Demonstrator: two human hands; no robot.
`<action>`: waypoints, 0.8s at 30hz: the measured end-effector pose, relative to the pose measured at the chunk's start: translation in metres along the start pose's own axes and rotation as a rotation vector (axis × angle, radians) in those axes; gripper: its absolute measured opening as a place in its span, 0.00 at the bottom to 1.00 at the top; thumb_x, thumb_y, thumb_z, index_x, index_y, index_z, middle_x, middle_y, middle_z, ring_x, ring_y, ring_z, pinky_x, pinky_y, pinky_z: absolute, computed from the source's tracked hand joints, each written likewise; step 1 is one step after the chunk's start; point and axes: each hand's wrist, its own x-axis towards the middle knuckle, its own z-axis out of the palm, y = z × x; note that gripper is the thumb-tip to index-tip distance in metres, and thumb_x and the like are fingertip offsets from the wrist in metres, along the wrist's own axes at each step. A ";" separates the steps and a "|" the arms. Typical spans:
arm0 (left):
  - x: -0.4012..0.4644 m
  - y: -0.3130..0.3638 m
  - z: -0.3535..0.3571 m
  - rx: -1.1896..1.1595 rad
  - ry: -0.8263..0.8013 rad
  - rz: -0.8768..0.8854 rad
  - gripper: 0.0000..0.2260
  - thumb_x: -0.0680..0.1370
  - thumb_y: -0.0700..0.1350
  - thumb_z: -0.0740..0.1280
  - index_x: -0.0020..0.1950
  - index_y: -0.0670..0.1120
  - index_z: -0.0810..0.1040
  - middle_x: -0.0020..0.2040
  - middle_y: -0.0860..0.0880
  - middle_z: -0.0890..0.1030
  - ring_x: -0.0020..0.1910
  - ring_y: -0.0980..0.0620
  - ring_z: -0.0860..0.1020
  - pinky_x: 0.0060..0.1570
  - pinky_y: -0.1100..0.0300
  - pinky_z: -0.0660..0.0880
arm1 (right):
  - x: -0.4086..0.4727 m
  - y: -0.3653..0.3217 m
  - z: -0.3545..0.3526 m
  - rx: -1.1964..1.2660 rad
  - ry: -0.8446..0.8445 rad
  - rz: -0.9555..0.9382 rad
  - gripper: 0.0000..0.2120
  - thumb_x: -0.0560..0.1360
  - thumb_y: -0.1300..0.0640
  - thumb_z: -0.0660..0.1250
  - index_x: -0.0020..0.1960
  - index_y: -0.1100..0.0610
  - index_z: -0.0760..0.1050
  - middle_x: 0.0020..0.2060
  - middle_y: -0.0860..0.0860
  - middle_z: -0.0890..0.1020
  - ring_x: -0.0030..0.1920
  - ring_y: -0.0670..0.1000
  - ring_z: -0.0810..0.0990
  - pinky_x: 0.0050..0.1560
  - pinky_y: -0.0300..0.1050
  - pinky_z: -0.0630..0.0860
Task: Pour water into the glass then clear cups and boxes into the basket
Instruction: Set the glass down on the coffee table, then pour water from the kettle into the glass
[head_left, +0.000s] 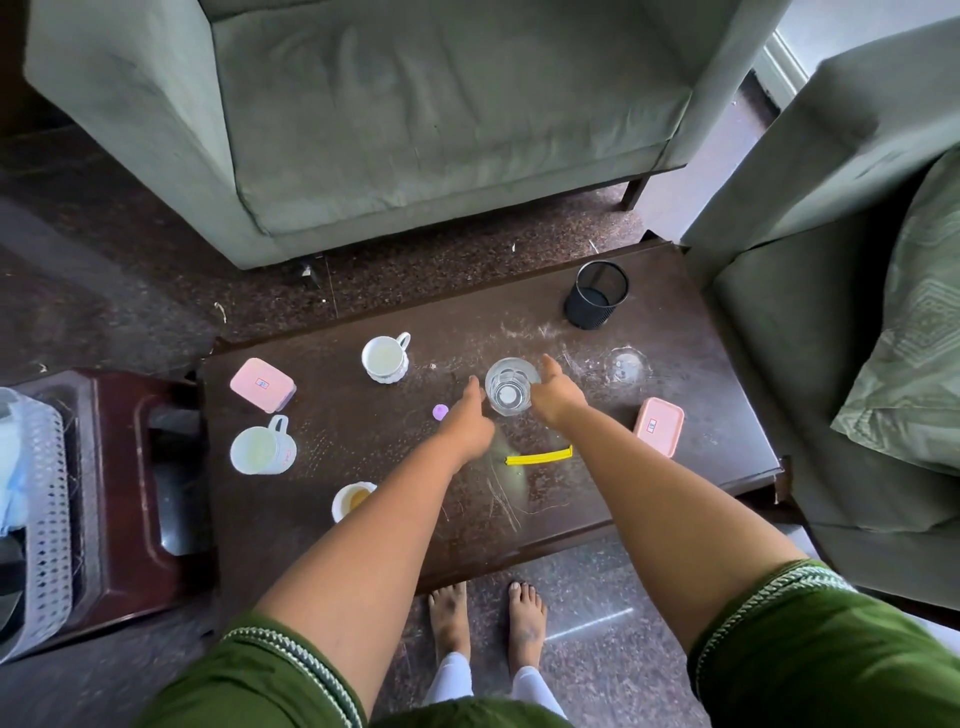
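A clear glass (508, 388) stands upright in the middle of the dark wooden table (701, 332). My right hand (557, 396) cups its right side, thumb along the rim. My left hand (470, 422) reaches in from the left, its straight fingers at the glass's side. Two white mugs (385, 358) (262, 448) and a small cup with brownish liquid (352, 500) stand at the left. One pink box (263, 385) lies at the far left, another pink box (657, 426) at the right. A white lattice basket (44, 519) sits on a dark red stool (119, 467) left of the table.
A black mesh holder (597, 294) and a clear glass dish (627, 365) are at the table's far right. A purple cap (440, 412) and a yellow strip (540, 458) lie near my hands. Green armchairs (415, 130) (831, 260) stand behind and to the right.
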 end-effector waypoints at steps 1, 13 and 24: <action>-0.005 0.002 -0.001 0.043 0.017 0.020 0.34 0.78 0.33 0.53 0.79 0.51 0.41 0.79 0.50 0.57 0.74 0.47 0.64 0.63 0.56 0.66 | -0.004 -0.001 -0.002 0.006 0.013 -0.006 0.32 0.77 0.63 0.52 0.79 0.50 0.48 0.71 0.58 0.69 0.47 0.56 0.78 0.32 0.41 0.68; -0.088 0.024 -0.034 0.258 0.344 0.170 0.29 0.82 0.50 0.56 0.79 0.49 0.45 0.76 0.42 0.62 0.75 0.42 0.59 0.70 0.45 0.63 | -0.092 -0.045 -0.012 -0.014 0.113 -0.204 0.29 0.79 0.55 0.58 0.78 0.53 0.53 0.73 0.57 0.62 0.68 0.59 0.70 0.59 0.47 0.70; -0.189 -0.002 -0.082 0.193 0.791 0.139 0.29 0.81 0.51 0.58 0.78 0.42 0.53 0.78 0.43 0.59 0.77 0.43 0.55 0.73 0.49 0.53 | -0.188 -0.110 0.020 -0.099 0.041 -0.411 0.33 0.78 0.52 0.63 0.78 0.51 0.51 0.72 0.57 0.63 0.68 0.59 0.71 0.65 0.53 0.72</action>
